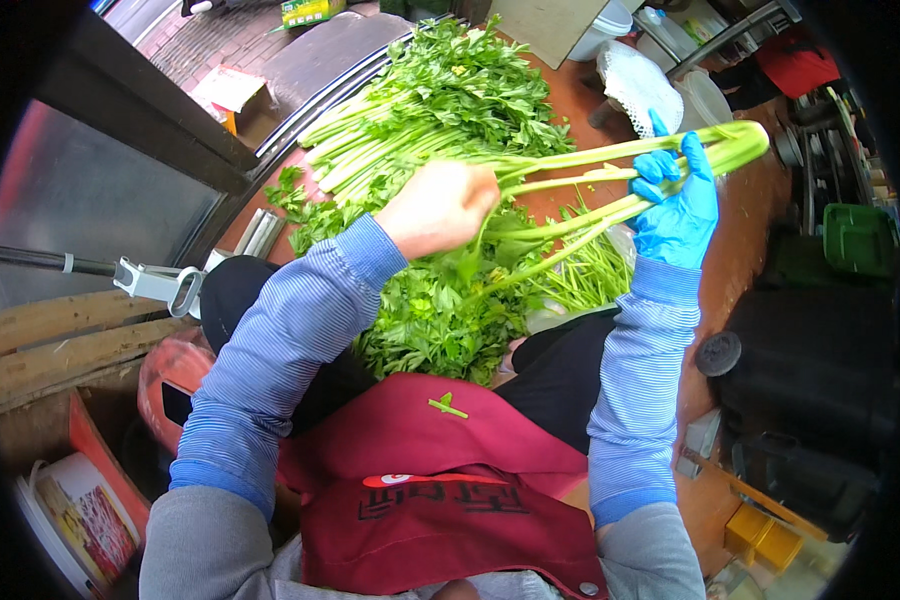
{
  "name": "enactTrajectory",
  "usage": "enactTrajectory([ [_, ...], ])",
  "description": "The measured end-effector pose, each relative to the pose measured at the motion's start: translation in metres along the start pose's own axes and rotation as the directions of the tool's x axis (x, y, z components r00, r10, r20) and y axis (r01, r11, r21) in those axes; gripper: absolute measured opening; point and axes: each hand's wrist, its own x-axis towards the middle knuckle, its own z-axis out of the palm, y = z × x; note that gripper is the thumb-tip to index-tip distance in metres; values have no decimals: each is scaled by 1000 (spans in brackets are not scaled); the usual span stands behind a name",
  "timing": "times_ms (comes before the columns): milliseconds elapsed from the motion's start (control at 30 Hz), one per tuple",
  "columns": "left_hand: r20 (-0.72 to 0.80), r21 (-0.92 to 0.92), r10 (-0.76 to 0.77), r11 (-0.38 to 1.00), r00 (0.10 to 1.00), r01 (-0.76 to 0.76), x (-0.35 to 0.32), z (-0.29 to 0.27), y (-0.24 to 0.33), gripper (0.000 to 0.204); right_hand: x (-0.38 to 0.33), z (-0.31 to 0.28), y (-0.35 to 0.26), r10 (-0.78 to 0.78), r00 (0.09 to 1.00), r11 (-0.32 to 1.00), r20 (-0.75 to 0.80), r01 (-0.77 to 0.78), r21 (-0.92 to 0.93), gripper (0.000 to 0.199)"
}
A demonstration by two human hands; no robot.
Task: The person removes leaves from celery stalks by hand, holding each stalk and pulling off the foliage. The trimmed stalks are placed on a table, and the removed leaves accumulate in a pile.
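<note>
A head of celery [725,150] is held up by my right hand [675,205], which wears a blue glove and wraps its fingers round the stalks near the pale base. Its long stalks fan out to the left. At their leafy end my bare left hand [442,208] is closed on the celery; the fingertips are hidden and slightly smeared. Below the hands lies a pile of celery leaves [435,320]. Beside it are thin loose stalks [585,275], partly in clear plastic. A cut leafy bit [448,407] rests on my dark red apron [420,440].
A large heap of leafy celery [450,100] lies ahead by the door sill. To the right are a stool with a white cover [640,85], a green bin [858,240] and a black container [790,370]. A white bucket [85,515] stands at lower left.
</note>
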Motion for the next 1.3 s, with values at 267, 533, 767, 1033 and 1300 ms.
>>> enactTrajectory([
  [267, 20, -159, -172, 972, 985, 173, -29, -24, -33, 29, -5, -45, -54, -224, 975, 961, 12, 219, 167, 43],
  [533, -305, -307, 201, 905, 931, -296, -9, -20, 28, 29, 0, -28, -25, -66, 967, 974, 246, 9, 226, 45],
  [767, 108, -499, -26, 863, 994, 77, 6, 3, 19, 31, 7, -7, -4, -51, 958, 972, 281, -17, 235, 47],
  [1033, -408, 320, 538, 841, 737, -437, -9, -7, 27, 24, 21, -13, 12, 4, 989, 989, 149, -26, 148, 46],
  [1300, -59, -127, 137, 982, 989, -143, 6, -2, 16, 15, 12, -11, -2, -13, 992, 980, 129, -12, 197, 47],
])
